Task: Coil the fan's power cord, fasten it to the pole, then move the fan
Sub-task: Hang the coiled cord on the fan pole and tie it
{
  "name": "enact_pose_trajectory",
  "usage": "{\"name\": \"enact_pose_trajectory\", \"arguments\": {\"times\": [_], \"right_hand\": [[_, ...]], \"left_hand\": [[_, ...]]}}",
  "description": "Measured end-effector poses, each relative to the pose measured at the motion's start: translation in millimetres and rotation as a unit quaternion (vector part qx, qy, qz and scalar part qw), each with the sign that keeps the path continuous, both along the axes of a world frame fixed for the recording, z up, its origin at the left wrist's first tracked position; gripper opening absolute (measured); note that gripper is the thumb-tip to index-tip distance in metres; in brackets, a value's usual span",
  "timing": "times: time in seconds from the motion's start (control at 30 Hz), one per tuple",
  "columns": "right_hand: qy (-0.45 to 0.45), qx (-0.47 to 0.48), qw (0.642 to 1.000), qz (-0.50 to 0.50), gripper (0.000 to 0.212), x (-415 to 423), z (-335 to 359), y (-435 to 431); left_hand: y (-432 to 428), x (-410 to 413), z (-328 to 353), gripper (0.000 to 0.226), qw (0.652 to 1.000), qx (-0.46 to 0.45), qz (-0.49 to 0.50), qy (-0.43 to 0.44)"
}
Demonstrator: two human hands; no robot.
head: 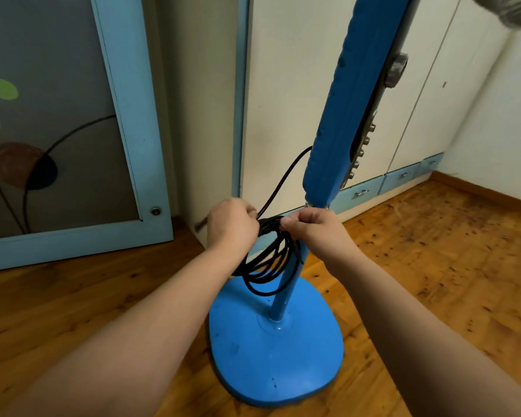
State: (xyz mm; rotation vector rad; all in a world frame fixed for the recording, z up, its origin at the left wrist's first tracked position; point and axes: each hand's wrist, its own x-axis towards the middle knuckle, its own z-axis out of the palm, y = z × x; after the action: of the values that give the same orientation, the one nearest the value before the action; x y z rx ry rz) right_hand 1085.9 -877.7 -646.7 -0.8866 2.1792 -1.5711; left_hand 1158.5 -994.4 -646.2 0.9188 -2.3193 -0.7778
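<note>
Dim, even indoor light, seen through a wide lens that bends the edges.

The cupboard doors and the wall at right are the brightest parts, while the grey glass panel at left sits in gloom. Shadows are soft: a thin one hugs the near rim of the fan base, which carries a dull sheen, as does the floor. The centre is fairly sharp, so the left hand and right hand read clearly, yet the loops of the black cord merge into one dark mass. The fan head in the top right corner is smeared. The pole and the panel's frame lean, and the forearms stretch wide toward the bottom corners.
</note>
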Motion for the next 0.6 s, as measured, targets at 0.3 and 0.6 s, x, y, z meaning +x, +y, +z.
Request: {"name": "enact_pose_trajectory", "arguments": {"times": [0.3, 0.6], "right_hand": [[0.040, 0.016, 0.998, -0.034, 0.031, -7.6, 11.5, 3.0], [0.015, 0.012, 1.000, -0.011, 0.018, -8.8, 31.2, -7.6]], "left_hand": [[2.0, 5.1, -6.4, 0.067, 0.966, 0.098, -0.075, 0.226], [7.9, 4.7, 4.7, 0.021, 0.901, 0.277, -0.199, 0.268]]}}
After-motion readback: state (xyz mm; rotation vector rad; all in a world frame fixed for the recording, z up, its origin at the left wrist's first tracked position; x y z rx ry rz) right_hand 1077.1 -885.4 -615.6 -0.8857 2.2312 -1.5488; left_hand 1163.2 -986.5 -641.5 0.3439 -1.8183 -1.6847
